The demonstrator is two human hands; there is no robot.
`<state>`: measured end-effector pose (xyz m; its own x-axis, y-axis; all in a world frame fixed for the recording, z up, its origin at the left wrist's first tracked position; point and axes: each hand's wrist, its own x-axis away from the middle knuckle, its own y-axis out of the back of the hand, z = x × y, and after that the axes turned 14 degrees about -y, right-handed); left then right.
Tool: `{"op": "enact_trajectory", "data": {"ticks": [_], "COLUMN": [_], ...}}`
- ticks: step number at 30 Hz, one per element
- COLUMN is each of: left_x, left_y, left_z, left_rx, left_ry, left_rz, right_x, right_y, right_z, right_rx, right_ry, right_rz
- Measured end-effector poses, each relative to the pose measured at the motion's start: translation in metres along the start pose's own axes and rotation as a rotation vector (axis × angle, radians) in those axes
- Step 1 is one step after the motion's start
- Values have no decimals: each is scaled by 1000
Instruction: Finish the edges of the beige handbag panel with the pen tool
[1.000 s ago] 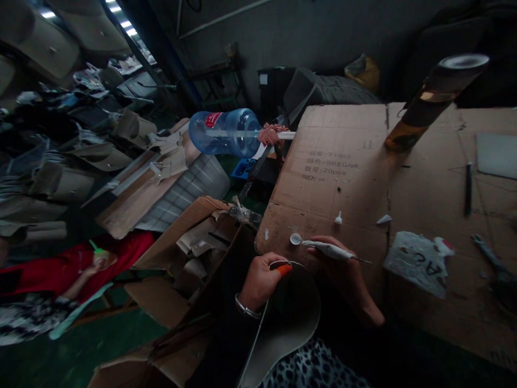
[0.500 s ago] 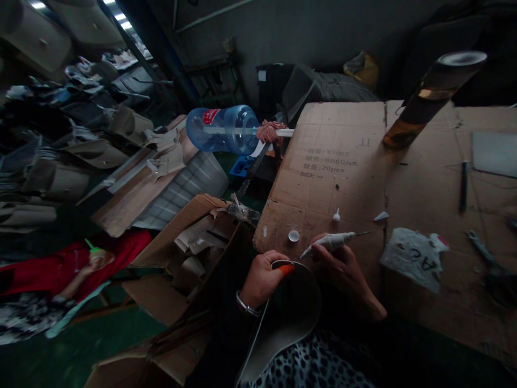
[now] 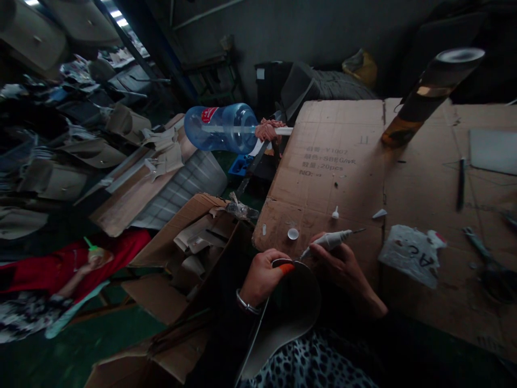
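My left hand (image 3: 264, 275) is closed on the top edge of a dark curved sole-shaped piece (image 3: 293, 307) that rests on my lap; an orange cover shows on the thumb. My right hand (image 3: 343, 264) grips a white pen-like applicator tube (image 3: 329, 241), its thin tip pointing down-left to the piece's rim, a dark needle end sticking out to the right. A small white cap (image 3: 293, 233) lies on the cardboard-covered table (image 3: 343, 161) just above both hands.
On the cardboard lie a small white nozzle (image 3: 335, 214), a crumpled white bag (image 3: 412, 253), a dark pen (image 3: 460, 183), pliers (image 3: 480, 248) and a tall roll (image 3: 428, 91). An open carton of scraps (image 3: 197, 242) stands left; a blue water jug (image 3: 220, 129) lies behind it.
My right hand lifted the applicator off the white cap, swung its tip down toward the dark piece's rim and holds it there. The left hand kept its grip.
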<state>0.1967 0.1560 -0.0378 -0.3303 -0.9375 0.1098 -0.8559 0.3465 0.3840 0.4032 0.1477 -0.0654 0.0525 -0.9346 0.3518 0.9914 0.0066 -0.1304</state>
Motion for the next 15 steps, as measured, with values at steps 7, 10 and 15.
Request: {"op": "enact_trajectory", "data": {"ticks": [7,10,15], "left_x": [2,3,4], "left_y": [-2,-4,-8], "left_z": [0,-1,2], "left_rx": [7,22,69], "left_ry": [-14,-17,-2], "left_rz": [7,5,3], "right_x": [-6,-10,-15], "right_y": [3,3,1], "right_z": [8,14,20], "right_rx": [196,288,356], "right_ry": [82,116,113], "right_rz": [89,107,162]}}
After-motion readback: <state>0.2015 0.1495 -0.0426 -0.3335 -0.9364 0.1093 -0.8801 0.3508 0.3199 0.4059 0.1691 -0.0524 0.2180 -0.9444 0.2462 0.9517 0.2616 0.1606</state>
